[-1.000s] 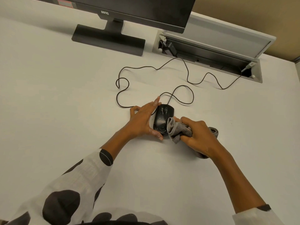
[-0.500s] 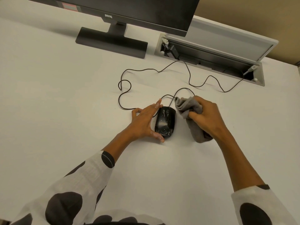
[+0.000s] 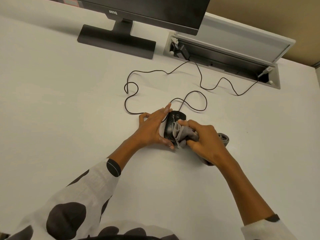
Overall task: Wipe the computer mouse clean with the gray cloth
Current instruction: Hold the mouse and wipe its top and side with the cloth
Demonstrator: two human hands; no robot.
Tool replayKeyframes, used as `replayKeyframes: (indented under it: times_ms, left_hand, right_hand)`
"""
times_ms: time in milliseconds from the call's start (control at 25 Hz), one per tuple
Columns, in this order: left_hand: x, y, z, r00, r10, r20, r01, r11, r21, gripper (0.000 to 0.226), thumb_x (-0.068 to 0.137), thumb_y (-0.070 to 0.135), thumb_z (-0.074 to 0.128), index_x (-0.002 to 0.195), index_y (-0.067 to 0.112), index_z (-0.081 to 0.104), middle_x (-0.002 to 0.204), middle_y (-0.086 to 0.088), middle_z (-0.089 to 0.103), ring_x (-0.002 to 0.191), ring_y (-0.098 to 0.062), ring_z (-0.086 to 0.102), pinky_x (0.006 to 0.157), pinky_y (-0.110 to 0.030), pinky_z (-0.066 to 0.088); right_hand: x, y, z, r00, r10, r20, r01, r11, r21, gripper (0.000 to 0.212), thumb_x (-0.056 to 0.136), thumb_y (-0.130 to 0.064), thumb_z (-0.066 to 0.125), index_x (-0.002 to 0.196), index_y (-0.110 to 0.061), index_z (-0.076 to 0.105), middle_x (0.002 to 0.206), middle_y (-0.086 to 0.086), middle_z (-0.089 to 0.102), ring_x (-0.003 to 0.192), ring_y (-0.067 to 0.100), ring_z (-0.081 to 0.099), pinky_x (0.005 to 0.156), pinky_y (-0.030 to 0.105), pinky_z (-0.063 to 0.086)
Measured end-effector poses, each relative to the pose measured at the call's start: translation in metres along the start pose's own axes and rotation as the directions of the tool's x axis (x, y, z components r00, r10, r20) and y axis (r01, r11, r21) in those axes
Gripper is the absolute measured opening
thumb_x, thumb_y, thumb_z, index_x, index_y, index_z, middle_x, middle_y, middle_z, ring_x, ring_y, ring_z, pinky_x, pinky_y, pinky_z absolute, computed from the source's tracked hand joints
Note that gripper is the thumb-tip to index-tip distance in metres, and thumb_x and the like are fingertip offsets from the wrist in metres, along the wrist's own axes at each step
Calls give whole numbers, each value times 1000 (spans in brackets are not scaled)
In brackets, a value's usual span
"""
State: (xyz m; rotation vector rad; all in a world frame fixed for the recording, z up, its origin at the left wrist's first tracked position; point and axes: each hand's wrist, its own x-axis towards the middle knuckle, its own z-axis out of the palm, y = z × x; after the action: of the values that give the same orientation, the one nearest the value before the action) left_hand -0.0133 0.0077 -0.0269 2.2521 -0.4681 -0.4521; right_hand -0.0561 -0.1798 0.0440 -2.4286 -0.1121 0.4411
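A black mouse [image 3: 174,124] sat on a white desk [image 3: 69,110], its cord [image 3: 200,78] looping toward a monitor [image 3: 138,13]. The left hand [image 3: 153,129] braced its left side, fingers straight — the right hand [image 3: 206,141] gripped a bunched cloth [image 3: 183,135] pressed against the mouse's top.

White sleeves [image 3: 90,187], black blotches.
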Motion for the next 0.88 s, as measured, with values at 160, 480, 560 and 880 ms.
replayKeyframes:
  times_ms: [160, 480, 560, 880]
  left_hand:
    - [1, -1, 0, 1000, 16, -6, -16, 999, 30, 127, 51, 54, 82, 146, 32, 0, 150, 8, 30, 139, -9, 22, 92, -20, 5]
    - [-1, 0, -1, 1000, -10, 14, 10, 1000, -10, 133, 44, 63, 80, 144, 40, -4, 150, 13, 29, 139, -6, 19, 101, -28, 4]
    - [-1, 0, -1, 1000, -8, 15, 8, 1000, -13, 132, 44, 64, 79, 144, 41, -4, 150, 14, 29, 139, -5, 20, 100, -28, 3]
    - [-1, 0, 0, 1000, 5, -9, -5, 1000, -16, 136, 42, 63, 80, 145, 36, -5, 148, 17, 31, 138, -3, 20, 90, -15, 2]
  right_hand:
    - [-21, -2, 10, 999, -45, 29, 44, 998, 52, 55, 78, -9, 64, 127, -29, 52, 107, 2, 71, 93, 18, 66, 89, 30, 51]
    - [0, 11, -35, 987, 101, -127, -62, 958, 280, 20, 74, -5, 63, 86, -20, 67, 92, 5, 70, 91, 20, 65, 79, 33, 52]
    - [18, 13, -39, 979, 129, -155, -87, 964, 253, 21, 75, -7, 62, 92, -17, 67, 95, 8, 70, 91, 23, 63, 78, 33, 51]
    - [36, 4, -19, 995, 87, -38, -83, 993, 85, 13, 74, -11, 60, 86, -15, 62, 80, 11, 66, 76, 27, 57, 65, 35, 44]
